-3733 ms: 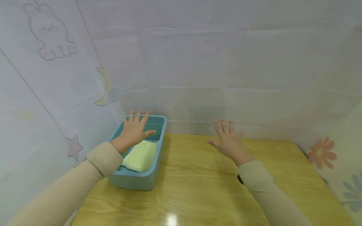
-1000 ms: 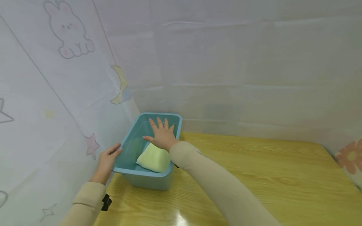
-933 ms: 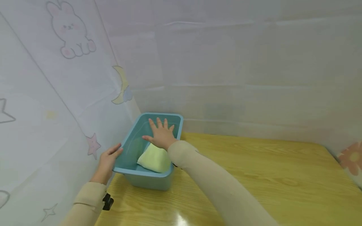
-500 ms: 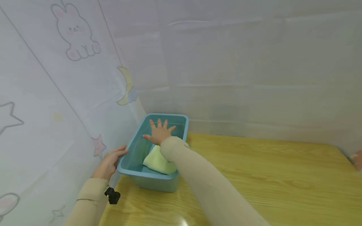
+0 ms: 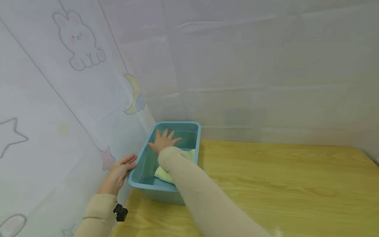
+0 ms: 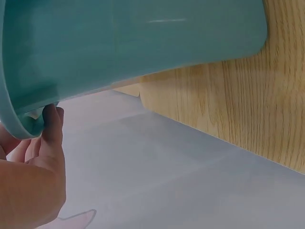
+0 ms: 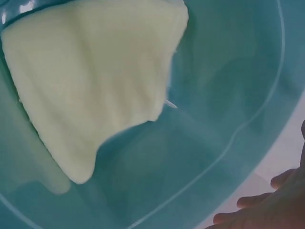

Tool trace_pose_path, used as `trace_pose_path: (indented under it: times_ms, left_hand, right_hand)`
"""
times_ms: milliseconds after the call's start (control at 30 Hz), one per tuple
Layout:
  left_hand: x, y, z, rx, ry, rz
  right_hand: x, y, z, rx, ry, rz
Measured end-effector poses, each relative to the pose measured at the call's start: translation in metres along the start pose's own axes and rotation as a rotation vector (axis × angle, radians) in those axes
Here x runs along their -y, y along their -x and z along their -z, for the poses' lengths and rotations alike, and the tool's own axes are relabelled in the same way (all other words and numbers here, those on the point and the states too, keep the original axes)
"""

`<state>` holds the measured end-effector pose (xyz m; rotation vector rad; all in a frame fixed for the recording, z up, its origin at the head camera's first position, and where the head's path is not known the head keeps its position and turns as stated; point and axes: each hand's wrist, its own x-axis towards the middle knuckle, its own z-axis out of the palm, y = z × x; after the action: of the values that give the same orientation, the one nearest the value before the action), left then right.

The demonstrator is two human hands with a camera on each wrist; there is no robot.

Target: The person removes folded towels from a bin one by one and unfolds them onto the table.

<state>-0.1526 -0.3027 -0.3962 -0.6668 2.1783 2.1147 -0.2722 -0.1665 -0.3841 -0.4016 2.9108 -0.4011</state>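
A blue plastic basin [image 5: 154, 187] stands on the wooden table, against the wall on the left. In it lies a pale yellow towel [image 5: 161, 174], folded and partly hidden under the right forearm in the head view. My left hand [image 5: 119, 171] holds the basin's left rim from outside; the left wrist view shows fingers [image 6: 52, 126] tucked beneath the lip. Over the basin's inside, palm down with fingers spread, is my right hand [image 5: 163, 142], holding nothing. The right wrist view looks down on the towel [image 7: 95, 86], with the right hand's fingertips [image 7: 281, 179] at the lower right.
The wooden table [image 5: 281, 177] stretches away to the right of the basin. A printed white wall covering [image 5: 80, 98] rises close along the left, and a plain pale one [image 5: 251, 65] runs behind. A black wrist device [image 5: 120, 212] sits at the left cuff.
Both hands began apart and raised, the left over the basin. The left hand moved to the basin's left rim; the right crossed over the basin, lately shifting slightly left and covering more towel.
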Motion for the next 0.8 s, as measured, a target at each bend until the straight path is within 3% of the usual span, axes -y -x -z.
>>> trace_pose_path:
  times_ms: [167,400,800]
  left_hand:
    - [0.002,0.004,-0.005,-0.033,0.0,-0.016]
    - [-0.002,0.011,-0.008,-0.068,-0.065,-0.029]
    - [-0.004,0.02,-0.019,-0.09,-0.093,-0.022]
  right_hand:
    - [-0.004,0.002,-0.018,-0.021,0.059,-0.045]
    - [-0.011,-0.001,-0.043,-0.061,0.0,-0.065]
    - [-0.029,-0.011,-0.069,0.006,-0.006,-0.085]
